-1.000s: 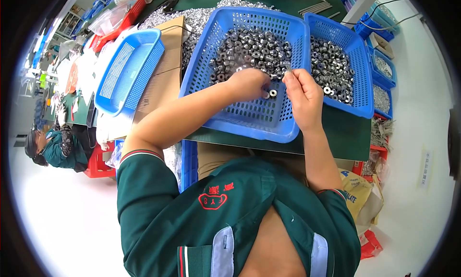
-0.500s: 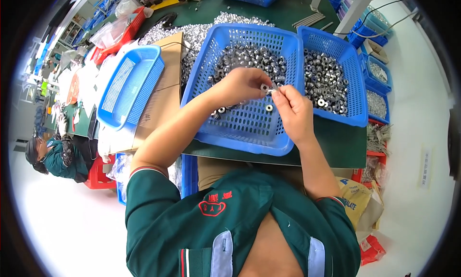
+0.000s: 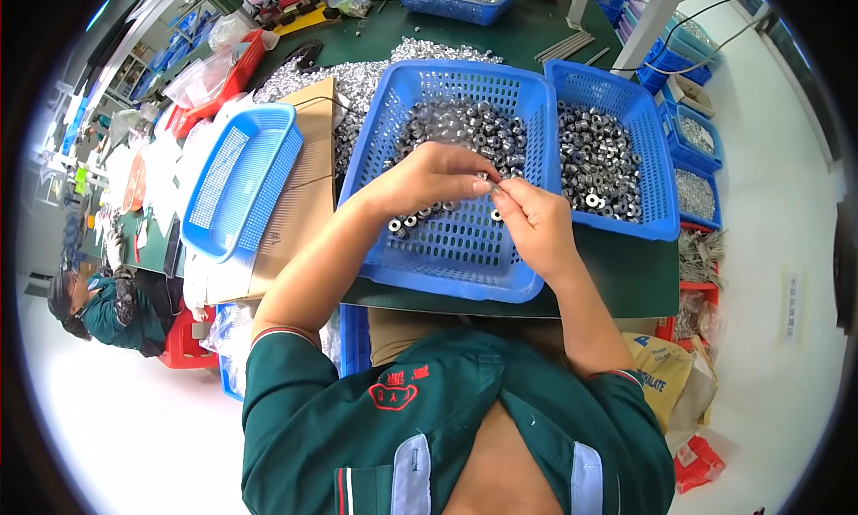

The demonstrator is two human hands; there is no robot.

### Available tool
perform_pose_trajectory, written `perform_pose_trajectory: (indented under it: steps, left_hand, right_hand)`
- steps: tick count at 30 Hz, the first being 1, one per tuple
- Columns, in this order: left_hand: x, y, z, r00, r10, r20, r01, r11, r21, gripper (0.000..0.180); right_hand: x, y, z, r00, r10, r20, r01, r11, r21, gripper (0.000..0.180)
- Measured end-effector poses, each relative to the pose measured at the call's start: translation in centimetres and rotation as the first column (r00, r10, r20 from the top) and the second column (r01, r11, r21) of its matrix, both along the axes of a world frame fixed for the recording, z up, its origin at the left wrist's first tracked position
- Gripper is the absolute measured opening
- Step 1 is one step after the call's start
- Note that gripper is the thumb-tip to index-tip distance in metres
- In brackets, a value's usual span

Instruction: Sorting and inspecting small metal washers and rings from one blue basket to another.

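Both hands' fingers (image 3: 483, 184) pinch seemingly one small metal ring (image 3: 489, 179) above perforated blue basket (image 3: 465, 274)

Dark green work shirt (image 3: 429, 426) with short sleeves — the cuffs have a thin red-and-white trim. There's a small red emblem (image 3: 399, 392) stitched left of the open collar, plus pale blue-grey patches below that emblem and on the other side. Both forearms bare.

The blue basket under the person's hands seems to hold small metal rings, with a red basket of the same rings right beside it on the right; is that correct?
Not quite: the neighbouring basket on the right is blue, not red, as the head view shows. The rest stands: both hands work over the blue basket of small metal rings.
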State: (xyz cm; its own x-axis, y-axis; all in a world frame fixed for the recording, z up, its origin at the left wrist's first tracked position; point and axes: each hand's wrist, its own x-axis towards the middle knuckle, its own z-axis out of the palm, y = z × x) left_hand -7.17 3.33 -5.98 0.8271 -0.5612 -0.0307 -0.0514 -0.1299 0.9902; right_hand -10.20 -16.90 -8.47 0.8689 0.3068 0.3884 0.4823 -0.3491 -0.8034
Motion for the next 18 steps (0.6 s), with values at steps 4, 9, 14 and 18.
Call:
perform_pose_trajectory:
  steps: [4,9,14,18]
  left_hand:
    - [-0.3,0.0,0.4,0.999,-0.014,-0.038,0.019,0.991,0.132,0.027]
    - [0.0,0.1,0.1,0.978,-0.096,-0.184,0.107,0.993,0.050,0.030]
    - [0.4,0.1,-0.2,0.971,-0.120,-0.208,0.135,0.989,0.060,0.030]
    - [0.5,-0.2,0.0,0.988,-0.133,-0.084,0.137,0.989,0.048,0.026]
  right_hand:
    - [-0.1,0.3,0.0,0.980,-0.001,0.201,0.045,0.975,-0.219,0.017]
    - [-0.2,0.5,-0.1,0.903,-0.006,0.429,0.156,0.936,-0.316,0.020]
    - [0.1,0.1,-0.2,0.946,-0.018,0.324,0.117,0.950,-0.289,0.022]
    - [0.7,-0.7,-0.1,0.999,0.037,0.007,-0.036,0.985,-0.168,0.022]
